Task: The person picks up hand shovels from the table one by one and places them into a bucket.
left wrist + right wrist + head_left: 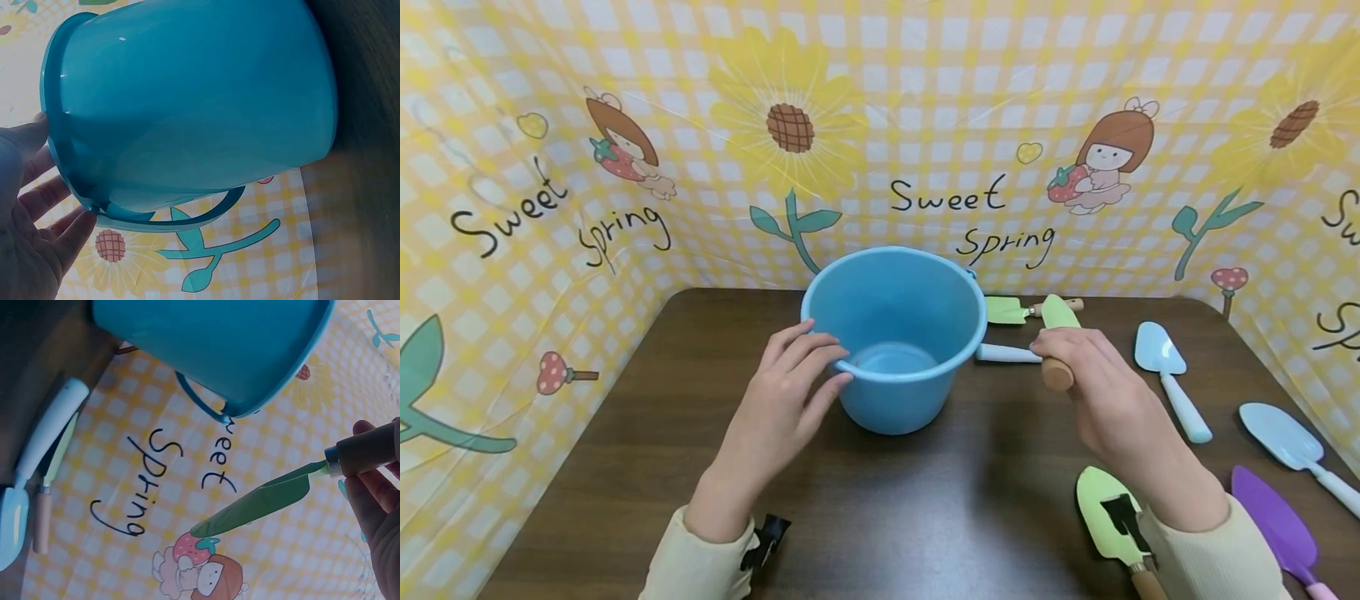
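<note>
A light-blue plastic bucket [891,408] stands upright on the dark wooden table, its inside bare in the head view. My left hand [782,400] holds its rim at the near left, the fingers reaching over the edge. In the left wrist view, fingertips sit along the rim [52,94], close to the bucket's blue carrying handle [206,215]. Right of the bucket, my right hand [1108,387] grips a green garden trowel [262,500] by its wooden handle [1057,375]. The trowel is raised, its green blade pointing away from me.
Behind the right hand lie another green trowel [1003,310] and a partly hidden light-blue one [1007,354]. Farther right are two light-blue trowels [1161,350] and a purple one [1273,517]. A green trowel [1097,508] lies partly under the right forearm. Checked cloth [925,100] surrounds the table.
</note>
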### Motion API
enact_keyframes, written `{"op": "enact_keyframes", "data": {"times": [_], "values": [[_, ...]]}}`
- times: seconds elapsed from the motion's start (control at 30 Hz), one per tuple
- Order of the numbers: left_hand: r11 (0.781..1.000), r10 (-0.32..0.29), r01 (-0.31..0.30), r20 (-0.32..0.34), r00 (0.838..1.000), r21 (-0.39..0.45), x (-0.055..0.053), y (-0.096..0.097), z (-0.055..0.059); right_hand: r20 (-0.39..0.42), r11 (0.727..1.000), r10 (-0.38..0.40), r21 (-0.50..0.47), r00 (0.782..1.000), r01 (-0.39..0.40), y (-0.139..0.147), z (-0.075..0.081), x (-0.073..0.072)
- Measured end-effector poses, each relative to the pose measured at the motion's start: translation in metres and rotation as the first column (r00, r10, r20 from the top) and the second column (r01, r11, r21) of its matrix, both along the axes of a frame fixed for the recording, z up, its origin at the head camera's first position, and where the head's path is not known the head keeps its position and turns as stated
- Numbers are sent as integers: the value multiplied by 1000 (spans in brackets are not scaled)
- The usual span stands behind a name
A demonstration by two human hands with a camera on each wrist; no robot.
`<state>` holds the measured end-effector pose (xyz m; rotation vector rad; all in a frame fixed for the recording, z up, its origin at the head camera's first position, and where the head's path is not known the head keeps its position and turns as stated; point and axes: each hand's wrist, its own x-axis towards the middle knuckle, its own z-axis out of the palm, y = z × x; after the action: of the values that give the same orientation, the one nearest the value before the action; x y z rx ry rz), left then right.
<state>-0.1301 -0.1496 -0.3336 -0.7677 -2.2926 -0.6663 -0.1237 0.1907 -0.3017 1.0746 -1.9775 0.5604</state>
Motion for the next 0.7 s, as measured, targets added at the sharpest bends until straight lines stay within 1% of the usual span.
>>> {"op": "enact_keyframes", "data": {"times": [0.2,0.37,0.57,0.7], "values": [[1000,-2,2,0,1000,-3,0,0,0,21,1000,17,-15,1000,-17,-7,6,-3],[1000,-2,2,-1,1000,-6,0,0,0,35,998,62,-29,997,-61,-15,13,-8],[1000,-5,5,0,1000,-5,-1,0,1,65,996,82,-48,995,-79,-25,26,-13],[1000,-1,1,0,1000,-4,-1,0,1,73,993,112,-53,991,-108,-32,36,-17]]}}
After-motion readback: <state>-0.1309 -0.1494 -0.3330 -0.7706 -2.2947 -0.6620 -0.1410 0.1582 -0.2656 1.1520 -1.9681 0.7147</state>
